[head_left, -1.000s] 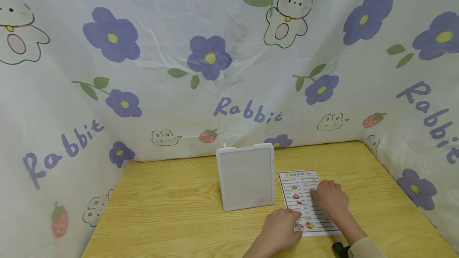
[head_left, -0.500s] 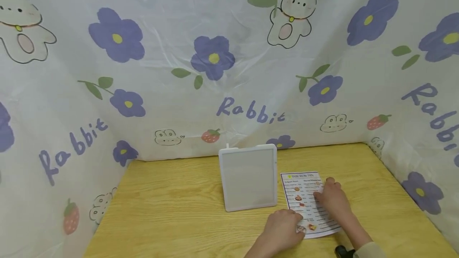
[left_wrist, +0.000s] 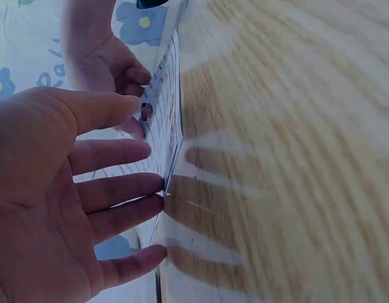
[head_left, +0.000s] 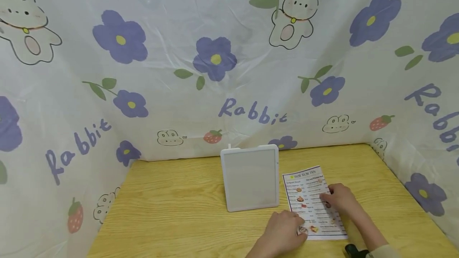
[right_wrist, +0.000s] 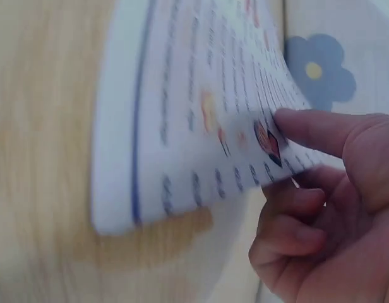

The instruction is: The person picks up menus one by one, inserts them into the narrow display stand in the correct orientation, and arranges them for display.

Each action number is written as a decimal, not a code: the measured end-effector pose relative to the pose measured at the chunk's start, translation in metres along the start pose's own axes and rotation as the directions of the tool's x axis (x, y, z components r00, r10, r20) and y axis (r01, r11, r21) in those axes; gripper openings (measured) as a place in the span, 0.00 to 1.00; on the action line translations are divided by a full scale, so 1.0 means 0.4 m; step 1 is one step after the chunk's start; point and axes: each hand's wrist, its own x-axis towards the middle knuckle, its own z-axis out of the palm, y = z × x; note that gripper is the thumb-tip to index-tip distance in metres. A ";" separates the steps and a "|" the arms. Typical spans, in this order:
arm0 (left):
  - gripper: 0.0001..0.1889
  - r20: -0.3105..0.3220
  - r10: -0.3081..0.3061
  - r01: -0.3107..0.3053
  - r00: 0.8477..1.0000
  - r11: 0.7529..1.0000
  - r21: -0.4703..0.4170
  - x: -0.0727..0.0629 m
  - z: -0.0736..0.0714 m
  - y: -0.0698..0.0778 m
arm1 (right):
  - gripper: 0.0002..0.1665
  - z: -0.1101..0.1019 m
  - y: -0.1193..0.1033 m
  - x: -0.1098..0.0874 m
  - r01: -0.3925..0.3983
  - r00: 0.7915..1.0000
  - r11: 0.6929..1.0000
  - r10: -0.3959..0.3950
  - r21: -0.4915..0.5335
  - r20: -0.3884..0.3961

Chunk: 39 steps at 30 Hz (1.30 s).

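A printed menu sheet [head_left: 312, 204] with small food pictures lies on the wooden table. My right hand [head_left: 342, 200] pinches its right edge, thumb on the printed face and curled fingers beneath. In the right wrist view the menu [right_wrist: 175, 113] bends and its near edge stands off the wood. At the lower left edge is my left hand [head_left: 283, 230]. Seen from the left wrist, this hand [left_wrist: 62, 183] has its fingers fairly straight, with tips right at the paper's edge and the tabletop.
A white-framed blank panel [head_left: 251, 180] stands propped up left of the menu. Behind and beside the wooden table [head_left: 172, 202] hangs a white cloth [head_left: 161, 102] with rabbits and purple flowers. A black object [head_left: 353, 251] shows by my right sleeve.
My right hand has moved from lying over the menu to its right edge, which it pinches. The menu has tilted slightly. My left hand stays at the lower left; the view has shifted a little.
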 end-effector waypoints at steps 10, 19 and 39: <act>0.15 0.035 0.000 0.000 0.999 1.000 0.018 -0.019 0.000 -0.001 | 0.15 -0.044 0.018 -0.023 0.109 0.993 0.989 -0.113 0.103 0.037; 0.20 0.001 -0.044 0.044 0.999 0.997 -0.067 -0.039 -0.015 -0.015 | 0.14 -0.050 0.014 -0.034 0.106 0.989 0.962 -0.127 0.251 0.071; 0.33 -0.184 -0.285 0.208 0.941 0.914 -0.348 -0.086 -0.069 -0.035 | 0.21 -0.081 -0.026 -0.036 0.141 0.985 0.886 -0.172 0.441 0.031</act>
